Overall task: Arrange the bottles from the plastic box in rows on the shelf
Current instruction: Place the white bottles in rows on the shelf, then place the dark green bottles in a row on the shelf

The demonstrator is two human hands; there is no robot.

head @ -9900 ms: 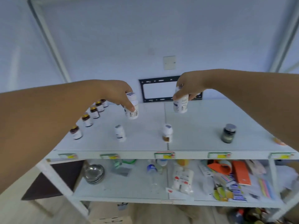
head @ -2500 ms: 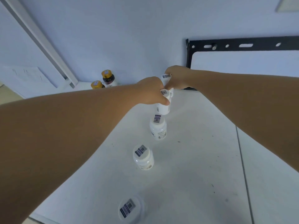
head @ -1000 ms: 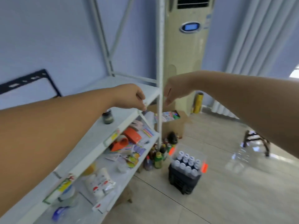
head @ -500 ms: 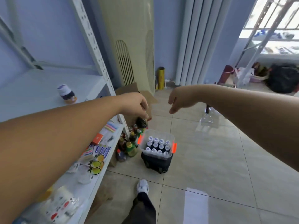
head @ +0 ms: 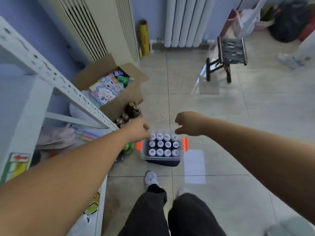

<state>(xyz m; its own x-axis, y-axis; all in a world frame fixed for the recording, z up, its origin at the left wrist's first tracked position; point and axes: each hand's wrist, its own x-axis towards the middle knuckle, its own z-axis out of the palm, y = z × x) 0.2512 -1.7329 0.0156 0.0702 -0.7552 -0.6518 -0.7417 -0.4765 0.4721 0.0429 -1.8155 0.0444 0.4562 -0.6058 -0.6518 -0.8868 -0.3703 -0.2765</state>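
A clear plastic box (head: 181,156) with orange latches sits on a dark crate on the floor tiles. Several white-capped bottles (head: 164,144) stand inside it in rows. My left hand (head: 138,131) hovers over the box's far left corner, fingers loosely curled, holding nothing. My right hand (head: 188,123) hangs above the far right corner, fingers bent and apart, also with nothing in it. The white metal shelf (head: 32,92) stands at the left; its top board is out of view.
An open cardboard box (head: 110,86) of packets and some dark bottles (head: 132,110) stand by the shelf post. A small dark stool (head: 226,55) is at the back right. My legs and white shoe (head: 151,178) are below the box. Another person's foot (head: 288,59) is far right.
My view has swung from the shelf top down to the floor. Both hands let go of their bottles and have come down over the plastic box.
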